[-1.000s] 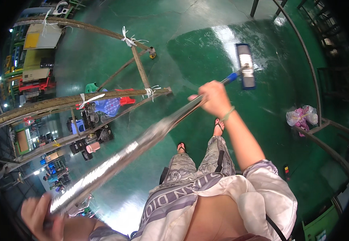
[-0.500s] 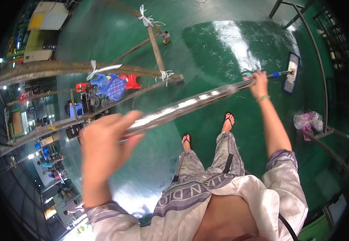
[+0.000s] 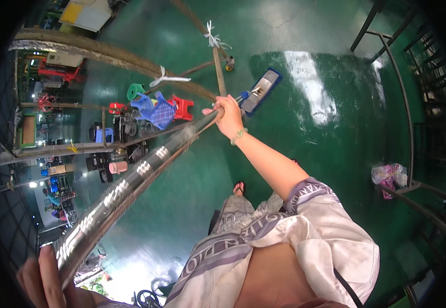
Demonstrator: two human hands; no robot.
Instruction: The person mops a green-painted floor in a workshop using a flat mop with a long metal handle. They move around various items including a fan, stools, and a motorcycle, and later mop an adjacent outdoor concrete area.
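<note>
A flat mop (image 3: 130, 179) slants across the view from the lower left to the upper middle. Its flat blue-edged head (image 3: 263, 91) lies on the wet green floor, beyond the corner of a wooden frame. My right hand (image 3: 228, 117), with a bracelet on its wrist, is wrapped round the lower part of the pole near the blue joint. At the lower left edge my left hand (image 3: 48, 280) grips the upper end of the pole; part of it is dark and cut off by the picture's rim.
A wooden frame (image 3: 115, 55) with white ties stands at the left. Behind it are a blue plastic stool (image 3: 153, 110), a red stool (image 3: 183, 108) and a green stool (image 3: 135, 92). A plastic bag (image 3: 389, 175) hangs by a metal rack (image 3: 410, 118) at the right.
The mop head has swept left across the floor. My right hand has moved left with the pole, and my left hand has come down and back toward the lower left.
</note>
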